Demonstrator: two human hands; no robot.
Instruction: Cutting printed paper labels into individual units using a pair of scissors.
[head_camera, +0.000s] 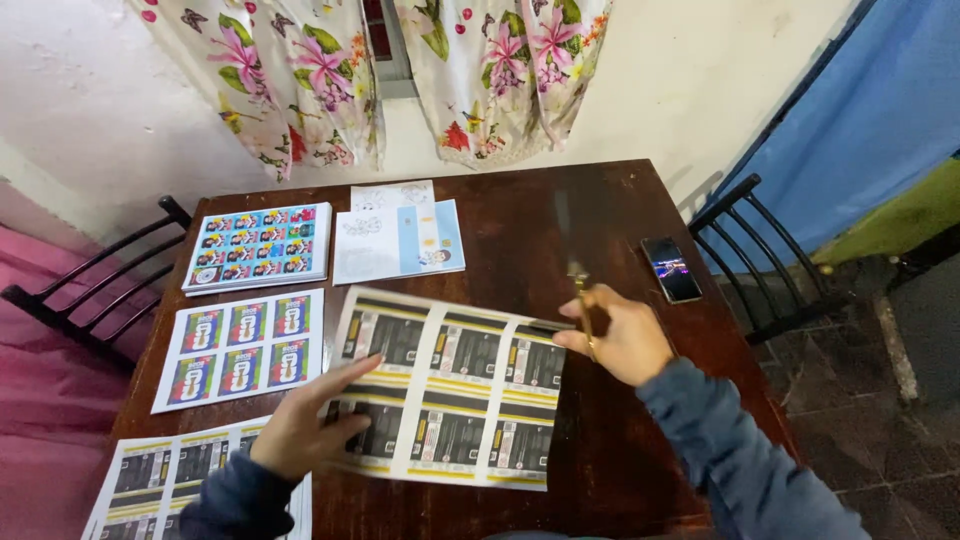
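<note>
At the middle of the frame, on a dark brown wooden table (600, 200), lies a printed sheet of six black-and-yellow labels (445, 385), two rows of three, white margins all round. The left hand (305, 425) lies flat on its lower left corner, fingers spread and released, pinning the paper rather than gripping it. The right hand (615, 335) is clenched around the handles of a pair of scissors (572, 270); the blades point towards the top of the frame and are blurred, so whether they are parted cannot be told. They sit at the sheet's right edge, near its upper right corner.

As to progress, the sheet looks whole: all six labels hang together and no cut line or loose strip shows, so cutting seems barely begun, if at all. A like black-and-yellow sheet (150, 475) at lower left is uncut too, partly under the left sleeve. Left of centre lies a sheet of six colourful labels (243, 348), also whole, and above it a stack of small multicoloured sticker sheets (258, 245). Pale blue and white sheets (400, 240) lie beside that stack.

Paper is thin, flat and slightly glossy; the table surface is smooth and reflective. A smartphone (671, 268) with lit screen rests at right. Black metal chairs (745, 250) stand at both sides, and floral curtains (330, 70) hang over a white wall.
</note>
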